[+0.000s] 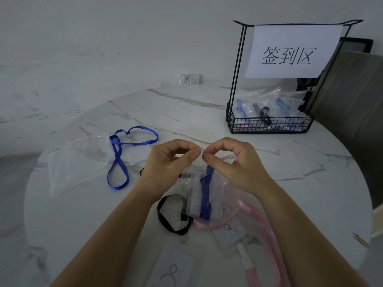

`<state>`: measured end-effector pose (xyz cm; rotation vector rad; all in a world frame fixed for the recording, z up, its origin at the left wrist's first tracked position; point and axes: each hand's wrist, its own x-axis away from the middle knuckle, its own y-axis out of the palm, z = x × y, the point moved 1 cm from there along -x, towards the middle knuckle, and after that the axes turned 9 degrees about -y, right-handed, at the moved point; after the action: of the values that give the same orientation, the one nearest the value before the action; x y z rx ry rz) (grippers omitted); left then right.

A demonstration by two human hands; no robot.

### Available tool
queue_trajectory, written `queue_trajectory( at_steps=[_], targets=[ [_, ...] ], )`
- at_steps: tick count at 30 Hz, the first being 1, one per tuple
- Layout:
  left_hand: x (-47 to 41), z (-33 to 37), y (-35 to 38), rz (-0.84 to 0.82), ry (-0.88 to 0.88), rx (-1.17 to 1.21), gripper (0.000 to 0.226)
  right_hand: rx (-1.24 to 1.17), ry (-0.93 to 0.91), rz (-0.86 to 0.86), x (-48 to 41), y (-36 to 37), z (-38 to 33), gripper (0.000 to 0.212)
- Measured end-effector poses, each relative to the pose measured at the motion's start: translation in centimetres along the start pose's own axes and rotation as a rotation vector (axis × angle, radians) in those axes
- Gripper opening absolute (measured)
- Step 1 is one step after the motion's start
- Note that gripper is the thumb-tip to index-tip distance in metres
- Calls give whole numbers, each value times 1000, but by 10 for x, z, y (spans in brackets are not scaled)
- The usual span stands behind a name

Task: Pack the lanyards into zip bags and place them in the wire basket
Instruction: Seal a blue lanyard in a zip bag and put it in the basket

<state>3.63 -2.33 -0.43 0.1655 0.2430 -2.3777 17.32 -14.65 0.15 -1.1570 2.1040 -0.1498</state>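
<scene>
Pinching the top edge of a clear zip bag with both hands above the marble table.

The left hand and the right hand each grip the red seal strip between curled thumb and forefinger, with their fingertips almost touching. The bag hangs below the hands and contains a folded blue lanyard. A black lanyard and a pink lanyard lie on the table beneath the bag. A second blue lanyard lies looped to the left, beside empty zip bags. The wire basket stands at the far right of the table, holds filled bags and carries a paper sign.
</scene>
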Motion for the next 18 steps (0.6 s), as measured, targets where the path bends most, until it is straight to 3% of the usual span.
queue_trajectory(
  at_steps=[18],
  targets=[
    [1, 0, -1, -54, 1, -15, 8, -40, 55, -8, -1, -3, -2, 11]
  ],
)
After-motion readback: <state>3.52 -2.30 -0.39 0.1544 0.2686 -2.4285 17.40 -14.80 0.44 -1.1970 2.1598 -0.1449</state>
